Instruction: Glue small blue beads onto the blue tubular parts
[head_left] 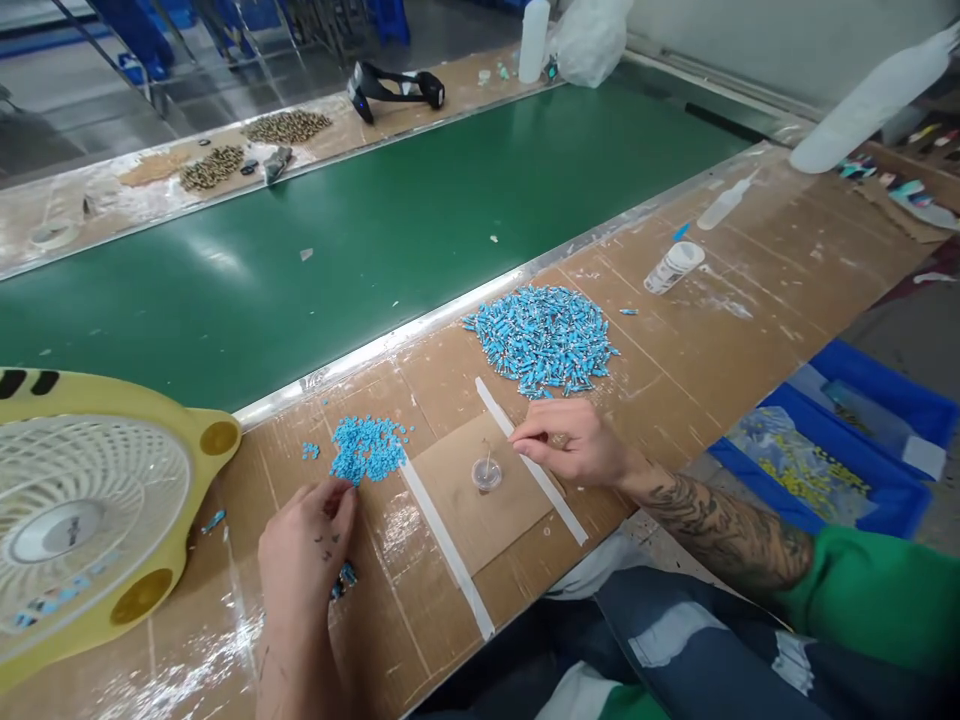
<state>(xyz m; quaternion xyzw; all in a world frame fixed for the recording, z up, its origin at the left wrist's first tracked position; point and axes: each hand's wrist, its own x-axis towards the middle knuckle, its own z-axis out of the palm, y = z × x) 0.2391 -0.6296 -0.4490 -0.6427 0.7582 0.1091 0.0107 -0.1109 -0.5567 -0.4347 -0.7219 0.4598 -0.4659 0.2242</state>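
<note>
My left hand (pixel 307 535) is closed in a pinch at the near edge of a small heap of flat blue pieces (pixel 367 447). What its fingers hold, if anything, is hidden. My right hand (pixel 574 440) also pinches, thumb against forefinger, above the right side of a taped cardboard square (pixel 469 520); I cannot make out anything between the fingertips. On that square stands a small clear round dish (pixel 486 475) with a thin stick upright in it. Beyond the right hand lies a large pile of small blue-and-silver parts (pixel 544 338). A few assembled-looking pieces (pixel 345 578) lie beside my left wrist.
A yellow fan (pixel 214 440) lies at the left. Behind the work surface runs a green conveyor belt (pixel 360 240). A white cup (pixel 675 267) and squeeze bottle (pixel 727 202) are at the right, with blue bins (pixel 892 470) below. Brass-coloured parts (pixel 287 126) lie across the belt.
</note>
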